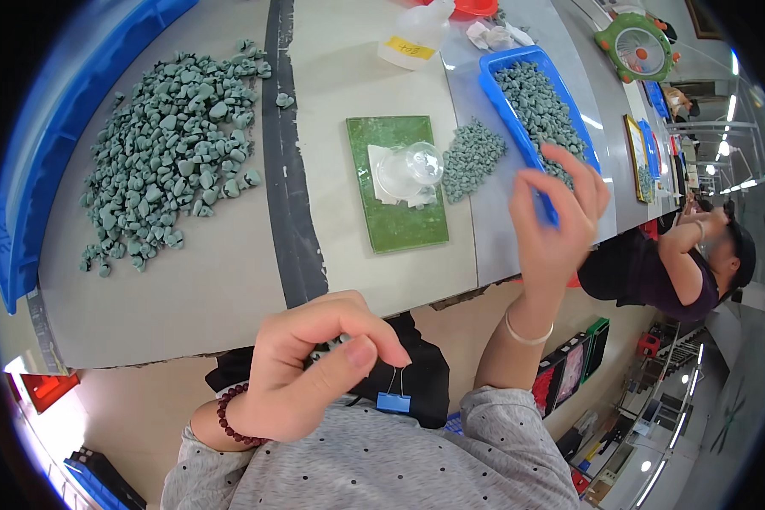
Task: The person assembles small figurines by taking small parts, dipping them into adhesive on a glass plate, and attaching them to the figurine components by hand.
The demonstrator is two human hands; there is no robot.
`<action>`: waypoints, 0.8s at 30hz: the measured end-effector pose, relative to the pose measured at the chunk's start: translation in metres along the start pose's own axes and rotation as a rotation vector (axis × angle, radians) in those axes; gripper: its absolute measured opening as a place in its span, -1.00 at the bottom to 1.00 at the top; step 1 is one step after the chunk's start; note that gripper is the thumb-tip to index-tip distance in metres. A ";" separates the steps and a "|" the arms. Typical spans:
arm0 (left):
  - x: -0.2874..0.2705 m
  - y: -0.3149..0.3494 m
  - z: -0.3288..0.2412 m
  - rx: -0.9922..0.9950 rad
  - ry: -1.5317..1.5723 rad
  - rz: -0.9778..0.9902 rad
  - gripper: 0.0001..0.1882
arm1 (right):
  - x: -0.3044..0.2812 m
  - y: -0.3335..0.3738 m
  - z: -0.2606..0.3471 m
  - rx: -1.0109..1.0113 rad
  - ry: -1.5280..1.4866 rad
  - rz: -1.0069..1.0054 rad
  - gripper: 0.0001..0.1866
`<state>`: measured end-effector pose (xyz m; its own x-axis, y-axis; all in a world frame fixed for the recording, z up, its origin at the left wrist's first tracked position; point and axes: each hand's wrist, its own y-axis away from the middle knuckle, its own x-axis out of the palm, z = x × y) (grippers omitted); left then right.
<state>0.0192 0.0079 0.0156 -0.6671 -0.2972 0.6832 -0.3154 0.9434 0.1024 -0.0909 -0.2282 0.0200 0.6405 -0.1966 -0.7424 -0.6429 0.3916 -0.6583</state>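
My left hand [314, 361] is closed in front of my body, its fingers curled around several green stones [330, 343] that barely show in the palm. A blue binder clip [393, 402] hangs just below its index fingertip, against black cloth. My right hand [561, 217] is raised at the near edge of a blue tray [506, 110] of small green stones. Its thumb and index finger come together in a pinch; anything between them is too small to make out. Left of it lies a green mat [391, 234] with a clear domed plastic piece [416, 166] on white paper.
A broad heap of larger green stones [174, 136] covers the left table beside a long blue tray wall [59, 127]. A smaller pile [474, 157] lies between mat and tray. Behind stand a white bottle [416, 38] and a green fan [637, 51]. Another person [680, 263] sits at right.
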 end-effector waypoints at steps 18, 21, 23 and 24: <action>0.004 -0.015 0.000 0.295 -0.598 0.063 -0.93 | -0.038 0.025 0.080 -0.156 -0.804 0.182 -0.74; 0.004 -0.014 0.001 0.304 -0.620 0.048 -0.93 | -0.037 0.022 0.079 -0.194 -0.819 0.193 -0.86; 0.004 -0.013 0.000 0.307 -0.655 0.051 -0.92 | -0.039 0.021 0.079 -0.166 -0.832 0.219 -0.79; 0.004 -0.013 0.000 0.310 -0.693 0.052 -0.92 | -0.040 0.021 0.079 -0.140 -0.848 0.244 -0.71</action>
<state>0.0210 -0.0057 0.0167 -0.9254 -0.3741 0.0606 -0.3785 0.9047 -0.1956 -0.0968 -0.1415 0.0453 0.5388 0.6304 -0.5588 -0.8119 0.2115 -0.5442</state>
